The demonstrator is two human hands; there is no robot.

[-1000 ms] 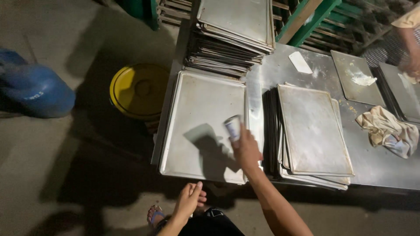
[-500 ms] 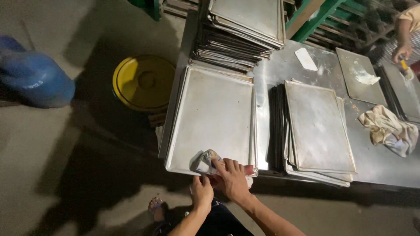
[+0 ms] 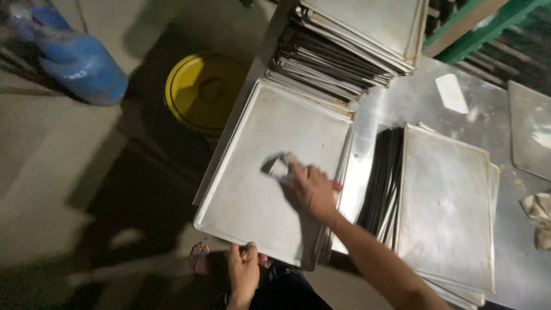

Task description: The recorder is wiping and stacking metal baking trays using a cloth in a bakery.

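A large, shallow metal baking tray [image 3: 252,218] lies on top of a few others at the left end of a steel table [image 3: 396,100], overhanging its edge. My right hand [image 3: 311,189] is over the middle of the tray and presses a small pale scraper-like tool [image 3: 279,166] flat on its surface. My left hand [image 3: 244,268] grips the tray's near rim from below, fingers curled over the edge. The tool is blurred, so its exact kind is unclear.
A tall stack of trays [image 3: 350,51] stands behind the tray; a lower stack [image 3: 447,201] lies to its right. A white flat piece [image 3: 451,93], another tray [image 3: 531,132] and a crumpled cloth [image 3: 539,215] are on the table. A yellow bucket [image 3: 201,92] and blue container [image 3: 74,57] sit on the floor.
My right hand has slid the tool from the tray's near edge up to its middle. My left hand has stayed at the near rim. The view has moved closer.
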